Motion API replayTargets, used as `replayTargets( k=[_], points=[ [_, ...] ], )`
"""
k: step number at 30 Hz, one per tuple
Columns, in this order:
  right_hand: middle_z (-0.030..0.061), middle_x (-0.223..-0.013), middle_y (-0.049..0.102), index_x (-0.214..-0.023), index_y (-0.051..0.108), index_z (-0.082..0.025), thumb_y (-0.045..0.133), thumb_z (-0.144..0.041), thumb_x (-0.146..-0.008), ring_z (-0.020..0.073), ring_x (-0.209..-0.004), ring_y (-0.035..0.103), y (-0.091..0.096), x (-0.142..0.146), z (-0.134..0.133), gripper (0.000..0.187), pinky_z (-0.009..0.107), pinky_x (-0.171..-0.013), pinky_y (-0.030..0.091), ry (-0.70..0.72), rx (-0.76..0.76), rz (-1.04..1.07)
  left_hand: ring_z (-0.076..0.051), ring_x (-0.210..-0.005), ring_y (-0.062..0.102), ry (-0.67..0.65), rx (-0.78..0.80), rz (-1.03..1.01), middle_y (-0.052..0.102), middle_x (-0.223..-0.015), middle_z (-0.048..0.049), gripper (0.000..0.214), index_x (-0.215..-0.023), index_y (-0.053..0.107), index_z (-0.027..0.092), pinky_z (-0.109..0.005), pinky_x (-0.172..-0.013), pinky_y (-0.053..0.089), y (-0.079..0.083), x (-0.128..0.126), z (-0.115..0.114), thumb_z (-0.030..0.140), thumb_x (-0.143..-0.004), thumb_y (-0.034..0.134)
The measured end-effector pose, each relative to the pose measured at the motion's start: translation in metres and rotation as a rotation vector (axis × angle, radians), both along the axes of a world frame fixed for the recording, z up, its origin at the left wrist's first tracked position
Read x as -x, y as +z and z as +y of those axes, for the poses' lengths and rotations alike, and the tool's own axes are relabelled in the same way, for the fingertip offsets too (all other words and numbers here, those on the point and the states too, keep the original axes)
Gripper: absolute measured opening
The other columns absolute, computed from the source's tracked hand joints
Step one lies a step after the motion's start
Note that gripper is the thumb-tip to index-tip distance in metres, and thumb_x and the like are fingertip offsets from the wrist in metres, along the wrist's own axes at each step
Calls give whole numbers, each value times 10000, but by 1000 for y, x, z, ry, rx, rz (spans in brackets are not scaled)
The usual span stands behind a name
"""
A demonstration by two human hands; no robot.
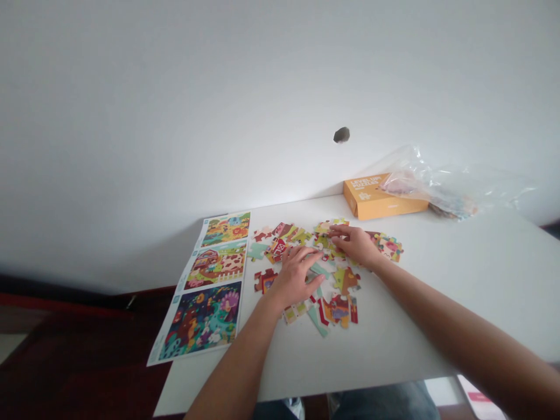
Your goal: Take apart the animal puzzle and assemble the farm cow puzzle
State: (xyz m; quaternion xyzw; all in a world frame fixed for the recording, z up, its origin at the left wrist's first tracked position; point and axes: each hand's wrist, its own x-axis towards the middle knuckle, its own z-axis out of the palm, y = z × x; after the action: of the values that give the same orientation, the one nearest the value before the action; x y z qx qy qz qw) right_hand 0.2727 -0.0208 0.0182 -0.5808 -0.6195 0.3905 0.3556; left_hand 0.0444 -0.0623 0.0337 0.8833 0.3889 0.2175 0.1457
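Colourful jigsaw puzzle pieces (347, 280) lie spread and partly overlapping on a white table (306, 367). My left hand (297, 275) rests palm down over the middle of them, its fingers spread. Farther back and to the right, my right hand (355, 244) reaches over more pieces with its fingers stretched out. Both hands hide some of the pieces under them. On the left lies a picture sheet (210, 294) with three printed scenes, among them a farm with a cow.
At the back right stands an orange puzzle box (389, 205), partly covered by a clear plastic bag (468, 184) with pieces inside. A white wall (219, 105) with a hole (342, 135) rises behind the table. The sheet overhangs the table's left edge.
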Motion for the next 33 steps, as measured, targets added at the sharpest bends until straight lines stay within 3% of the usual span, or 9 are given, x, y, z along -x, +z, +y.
replayTargets(
  k=[5, 9, 14, 22, 33],
  points=[
    [52, -1107, 714, -1104, 722, -219, 584, -229, -845, 125, -672, 648, 2, 5, -5, 294, 268, -705, 514, 75, -246, -330, -265, -1100, 518, 7, -4, -14, 615, -1151, -79, 396, -1245, 615, 245, -489, -1057, 368, 1, -1, -1, 332, -859, 626],
    [55, -1239, 666, -1078, 726, -222, 525, -234, -886, 176, -905, 684, 4, 9, -10, 278, 294, -832, 523, 154, -345, -476, -265, -1089, 521, 7, -9, -17, 619, -1139, -73, 365, -1219, 633, 246, -487, -1048, 374, 2, -1, -1, 324, -863, 621],
    [28, -1452, 515, -1294, 617, -246, 511, -238, -873, 241, -1153, 626, 11, 12, -12, 434, 349, -971, 498, 235, -318, -640, -272, -1146, 504, 6, -10, -7, 603, -1213, -75, 334, -1184, 647, 247, -496, -1072, 360, 1, -2, -1, 326, -860, 622],
    [49, -1573, 326, -1473, 410, -302, 490, -233, -836, 281, -1034, 682, 21, 19, -10, 645, 415, -865, 540, 290, -238, -806, -277, -1254, 462, 9, 9, 27, 604, -1279, -69, 315, -1146, 670, 245, -516, -1137, 289, 1, -2, -2, 331, -844, 648],
    [28, -1545, 386, -1409, 487, -294, 504, -276, -804, 289, -1088, 655, 20, 15, -18, 605, 387, -836, 548, 350, -305, -768, -259, -1262, 469, -22, -3, 33, 631, -1282, -37, 236, -1074, 685, 243, -488, -1133, 293, 3, -1, -2, 308, -852, 640]
  ],
)
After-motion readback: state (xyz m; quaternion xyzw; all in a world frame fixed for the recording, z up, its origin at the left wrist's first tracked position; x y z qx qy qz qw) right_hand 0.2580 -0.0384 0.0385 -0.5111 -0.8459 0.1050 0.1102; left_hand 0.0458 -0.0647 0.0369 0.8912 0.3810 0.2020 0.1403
